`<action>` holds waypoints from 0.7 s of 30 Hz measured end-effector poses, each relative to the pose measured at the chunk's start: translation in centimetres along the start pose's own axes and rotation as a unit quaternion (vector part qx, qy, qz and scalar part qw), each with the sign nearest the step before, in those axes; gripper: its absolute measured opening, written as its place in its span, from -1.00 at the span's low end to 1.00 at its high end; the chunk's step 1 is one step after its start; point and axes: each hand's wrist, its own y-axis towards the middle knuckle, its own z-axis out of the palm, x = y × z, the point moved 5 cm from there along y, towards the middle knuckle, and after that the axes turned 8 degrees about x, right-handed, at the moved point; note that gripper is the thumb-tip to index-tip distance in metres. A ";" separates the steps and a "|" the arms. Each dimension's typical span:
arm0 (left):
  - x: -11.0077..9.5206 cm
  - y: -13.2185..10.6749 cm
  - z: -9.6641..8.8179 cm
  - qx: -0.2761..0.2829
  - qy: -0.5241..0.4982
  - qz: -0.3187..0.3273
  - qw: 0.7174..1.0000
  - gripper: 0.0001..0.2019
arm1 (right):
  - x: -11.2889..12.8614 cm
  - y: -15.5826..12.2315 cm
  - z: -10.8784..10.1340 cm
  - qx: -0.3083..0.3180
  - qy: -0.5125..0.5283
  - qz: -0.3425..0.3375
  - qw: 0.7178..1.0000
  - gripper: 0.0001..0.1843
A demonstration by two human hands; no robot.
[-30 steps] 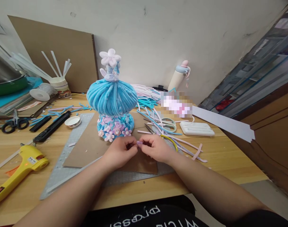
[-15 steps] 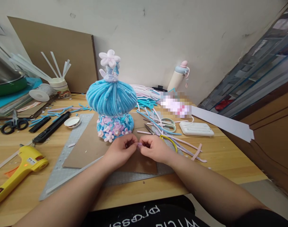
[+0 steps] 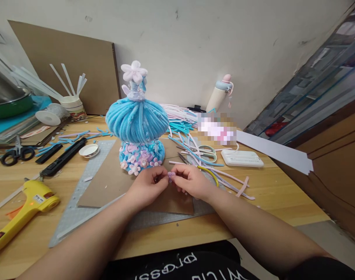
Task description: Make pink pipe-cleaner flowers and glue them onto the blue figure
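Between my fingertips is a small purple pipe-cleaner flower (image 3: 171, 176), partly covered by the fingers. My left hand (image 3: 151, 182) pinches it from the left. From the right, my right hand (image 3: 191, 181) pinches it too, its other fingers curled. Both hands hover over a brown cardboard sheet (image 3: 107, 186). Just behind them stands a blue fuzzy pipe-cleaner lamp-like piece (image 3: 137, 121), with a large pale pink flower (image 3: 134, 71) on top. Its round base (image 3: 142, 157) bears several small pink flowers.
On the left lie a yellow hot glue gun (image 3: 39, 196), a black utility knife (image 3: 63, 157) and black-handled scissors (image 3: 17, 151). Loose pipe cleaners (image 3: 232, 184), yellow-handled scissors (image 3: 209, 174) and a white power bank (image 3: 242, 158) lie right. A cutting mat (image 3: 75, 217) extends beneath the cardboard.
The purple piece now shows more clearly as small loops between the fingertips. My right fingers have shifted slightly around it. The lamp-like piece and tools stay put.
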 end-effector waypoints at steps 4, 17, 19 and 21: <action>0.0 0.0 -0.1 -0.002 0.022 0.005 1.000 -0.80 | 0.3 -0.1 -0.1 -0.011 -0.040 -0.019 0.999 -0.83; 0.4 0.0 0.2 -0.014 0.023 -0.020 0.999 -0.81 | 0.8 -0.3 0.3 -0.053 -0.139 -0.056 0.987 -0.82; 0.1 0.1 0.2 0.004 0.008 -0.007 1.000 -0.85 | 0.0 -0.1 0.3 -0.021 -0.075 -0.015 0.997 -0.85; -0.2 0.1 0.1 0.000 -0.001 0.009 1.000 -0.86 | -0.6 0.1 0.3 0.000 -0.022 0.024 0.999 -0.86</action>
